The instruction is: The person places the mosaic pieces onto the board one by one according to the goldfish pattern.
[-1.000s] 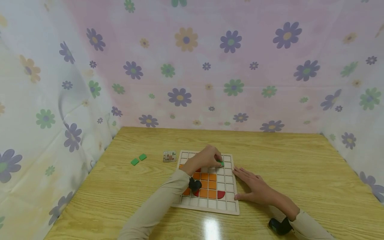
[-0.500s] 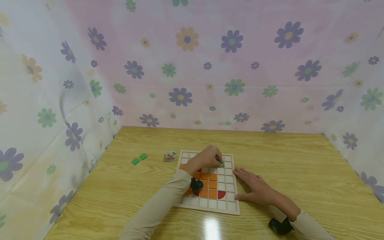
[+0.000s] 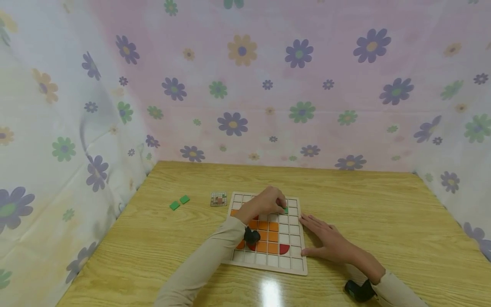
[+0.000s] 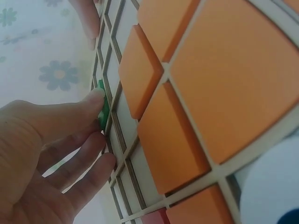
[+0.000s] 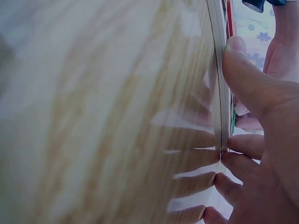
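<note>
My left hand is over the upper right part of a wooden grid board, its forearm crossing the board's left side. Thumb and fingers pinch a small green square tile at one of the grid cells, as the left wrist view shows. Orange square tiles fill cells in the middle, and a red quarter-round tile sits to their lower right. My right hand rests on the table at the board's right side, fingers extended, with thumb and fingertips against its edge. Some tiles are hidden under the left wrist.
Two loose green tiles lie on the wooden table, left of the board. Between them and the board is a small pattern card with a printed grid. A flowered cloth hangs behind the table and along both sides.
The head view has shifted slightly. Both hands stay in nearly the same place, the left fingers still at the green tile and the right hand at the board's edge.
</note>
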`<state>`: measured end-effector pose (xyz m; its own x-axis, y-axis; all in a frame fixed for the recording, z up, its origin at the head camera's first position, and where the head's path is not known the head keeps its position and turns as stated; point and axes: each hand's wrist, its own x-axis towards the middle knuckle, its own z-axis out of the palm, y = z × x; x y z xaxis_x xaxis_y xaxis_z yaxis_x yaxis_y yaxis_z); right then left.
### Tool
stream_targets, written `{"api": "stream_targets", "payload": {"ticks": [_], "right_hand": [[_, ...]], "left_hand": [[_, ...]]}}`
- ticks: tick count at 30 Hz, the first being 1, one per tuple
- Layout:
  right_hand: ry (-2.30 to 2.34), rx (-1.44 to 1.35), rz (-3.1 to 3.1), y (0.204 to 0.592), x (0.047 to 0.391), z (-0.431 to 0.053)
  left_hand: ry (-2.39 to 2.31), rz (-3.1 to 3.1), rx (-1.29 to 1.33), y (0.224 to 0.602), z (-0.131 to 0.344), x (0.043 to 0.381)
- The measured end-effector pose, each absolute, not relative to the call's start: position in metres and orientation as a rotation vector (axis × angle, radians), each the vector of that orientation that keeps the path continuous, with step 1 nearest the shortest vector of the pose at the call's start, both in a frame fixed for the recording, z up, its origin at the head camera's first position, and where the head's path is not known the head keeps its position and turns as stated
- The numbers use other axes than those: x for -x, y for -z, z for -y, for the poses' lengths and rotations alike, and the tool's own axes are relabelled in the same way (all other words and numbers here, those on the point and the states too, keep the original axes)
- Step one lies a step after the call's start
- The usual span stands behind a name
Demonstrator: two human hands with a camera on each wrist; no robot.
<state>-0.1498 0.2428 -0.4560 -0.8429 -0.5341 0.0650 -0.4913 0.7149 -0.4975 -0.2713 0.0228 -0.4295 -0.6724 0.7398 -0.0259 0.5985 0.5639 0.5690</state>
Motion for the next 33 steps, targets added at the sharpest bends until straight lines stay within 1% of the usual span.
{"api": "stream_targets", "payload": {"ticks": [5,9,22,33], "right_hand": [[0.768,0.837,-2.832,0.456,0.150,-0.243],[0.764,0.838,-2.835,0.456,0.150,-0.242],[0.764,0.841,-2.853,0.458,0.150,-0.243],[0.749,0.842,-2.856,0.458,0.150,-0.243]], "left_hand": [[-0.760,-2.549,-1.118,0.427,-0.020,0.270],[-0.792,-2.557,-1.133,0.419,-0.009,0.265],[-0.848,-2.646,-1.148,0.389,0.052,0.243],[-0.902,-2.740,-1.116,0.384,0.104,0.232]]}}
